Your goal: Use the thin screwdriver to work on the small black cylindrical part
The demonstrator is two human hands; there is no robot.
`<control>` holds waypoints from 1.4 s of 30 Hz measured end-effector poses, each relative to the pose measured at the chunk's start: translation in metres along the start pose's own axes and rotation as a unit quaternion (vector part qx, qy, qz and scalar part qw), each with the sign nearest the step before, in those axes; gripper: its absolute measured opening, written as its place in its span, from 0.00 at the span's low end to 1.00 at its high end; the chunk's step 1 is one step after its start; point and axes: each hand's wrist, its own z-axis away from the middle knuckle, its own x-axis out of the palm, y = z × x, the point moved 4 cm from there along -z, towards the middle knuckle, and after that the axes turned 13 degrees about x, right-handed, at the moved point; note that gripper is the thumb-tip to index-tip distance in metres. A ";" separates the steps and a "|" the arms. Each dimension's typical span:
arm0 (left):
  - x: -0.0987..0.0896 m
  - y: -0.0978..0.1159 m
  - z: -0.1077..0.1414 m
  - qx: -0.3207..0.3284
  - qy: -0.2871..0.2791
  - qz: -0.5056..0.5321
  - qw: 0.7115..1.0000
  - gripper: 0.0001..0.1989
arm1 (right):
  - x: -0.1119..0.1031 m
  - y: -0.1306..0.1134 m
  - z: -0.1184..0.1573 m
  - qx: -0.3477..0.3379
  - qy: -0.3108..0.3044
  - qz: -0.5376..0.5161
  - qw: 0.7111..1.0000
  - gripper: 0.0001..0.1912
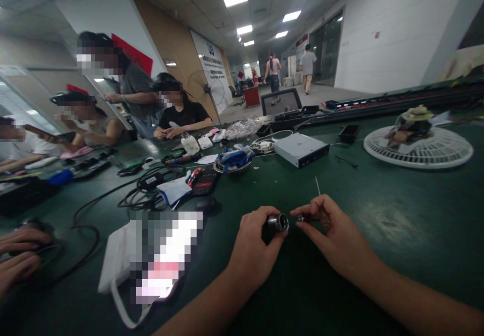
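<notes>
My left hand [254,243] is closed round a dark cylindrical part [279,222], whose round open end with a shiny rim faces right. Close to that end, my right hand [328,225] pinches a small metal piece [300,218] between thumb and forefinger; its exact kind is too small to tell. A thin pale rod [317,186] sticks up from behind the curled fingers of the right hand, its lower end hidden. The two hands are near each other but apart, above the dark green table [302,295].
Left of my hands lie a lit phone [166,260] and a white power bank [115,255] with a cable. Beyond are a silver disc drive [300,148], a bowl with blue cloth [234,159] and a white fan grille [418,147]. A co-worker's hands [22,250] are at far left.
</notes>
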 end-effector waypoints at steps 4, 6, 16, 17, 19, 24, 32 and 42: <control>0.002 -0.004 0.001 -0.030 -0.002 0.013 0.999 0.15 | -0.001 -0.005 0.003 -0.004 0.007 -0.017 1.000 0.16; 0.003 -0.005 0.001 -0.029 -0.012 0.016 0.999 0.16 | 0.000 -0.007 0.004 -0.009 -0.004 -0.018 1.000 0.17; 0.006 0.000 0.001 0.025 -0.044 0.011 0.999 0.15 | 0.005 -0.004 0.006 -0.015 -0.047 -0.033 0.998 0.19; 0.006 0.000 0.001 0.030 -0.047 0.009 0.998 0.15 | 0.005 -0.004 0.006 -0.011 -0.049 -0.033 0.998 0.19; 0.006 -0.001 0.001 0.037 -0.049 0.005 0.998 0.15 | 0.006 -0.005 0.006 -0.004 -0.049 -0.028 0.998 0.18; 0.006 -0.002 0.001 0.029 -0.041 0.004 0.999 0.16 | 0.004 -0.007 0.006 0.001 -0.037 -0.014 0.999 0.16; 0.005 0.005 -0.001 0.107 -0.057 0.005 0.993 0.13 | 0.005 -0.003 0.004 0.029 -0.046 0.002 0.999 0.22; 0.007 0.015 -0.001 0.201 -0.095 0.027 0.975 0.15 | 0.010 -0.014 0.012 0.020 -0.114 0.011 0.993 0.20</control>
